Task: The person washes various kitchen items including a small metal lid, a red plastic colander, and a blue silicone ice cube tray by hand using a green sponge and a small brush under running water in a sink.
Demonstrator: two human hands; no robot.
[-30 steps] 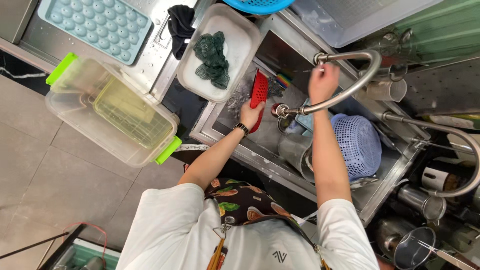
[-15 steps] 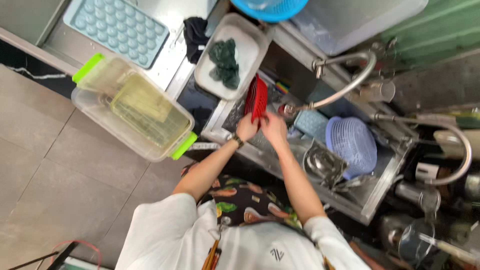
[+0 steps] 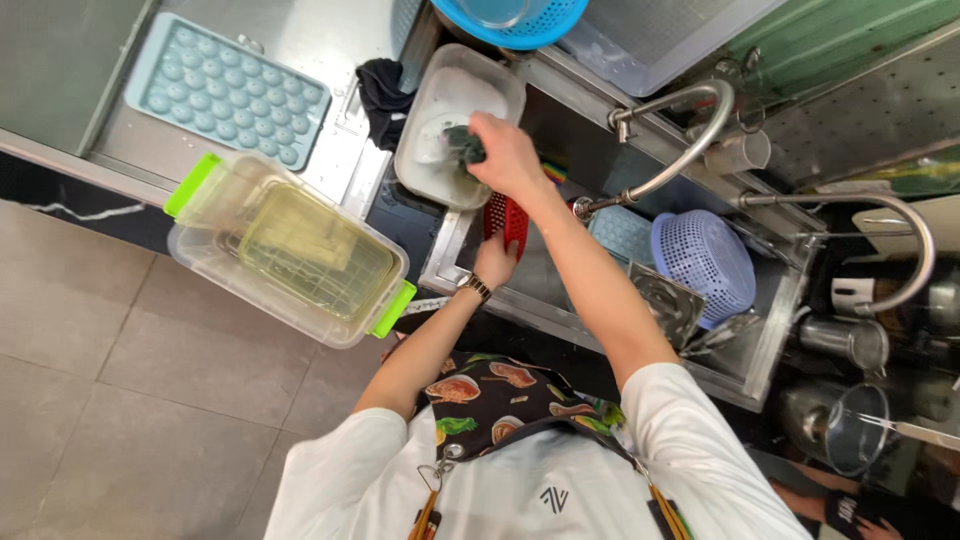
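Right hand (image 3: 508, 155) now up from the sink, over the white tub (image 3: 420, 170) on the desk edge.

I log its grip clenched on a dark green scouring pad (image 3: 462, 145) inside that tub; left hand (image 3: 496, 262) grasps the red item (image 3: 507, 220) at the sink rim. Risk, as I judge it: the tub overhangs the sink and a hard pull could tip it. Curved tap (image 3: 690, 140) and lilac basket (image 3: 705, 262) crowd the right side.
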